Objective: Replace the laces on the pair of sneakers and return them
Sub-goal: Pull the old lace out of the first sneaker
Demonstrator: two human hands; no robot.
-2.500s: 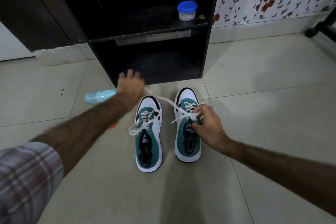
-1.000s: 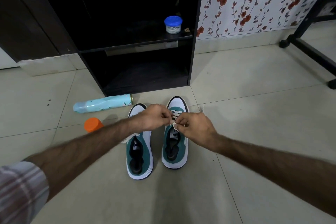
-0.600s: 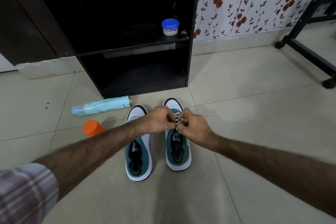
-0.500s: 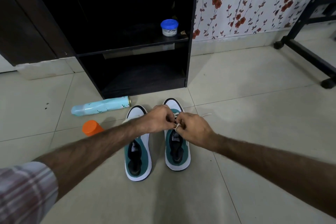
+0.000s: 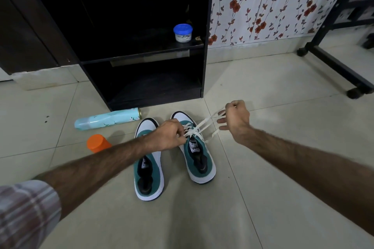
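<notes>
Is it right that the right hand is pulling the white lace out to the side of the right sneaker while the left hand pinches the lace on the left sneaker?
Not quite. The head view shows the left hand pinching the lace at the right sneaker, not the left sneaker. The right hand is indeed pulling that lace out to the side.

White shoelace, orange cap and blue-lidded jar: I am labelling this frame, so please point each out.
White shoelace [image 5: 204,125], head view: on the taut strands above the sneaker.
Orange cap [image 5: 96,143], head view: on its flat top.
Blue-lidded jar [image 5: 183,30], head view: on the blue lid.
</notes>
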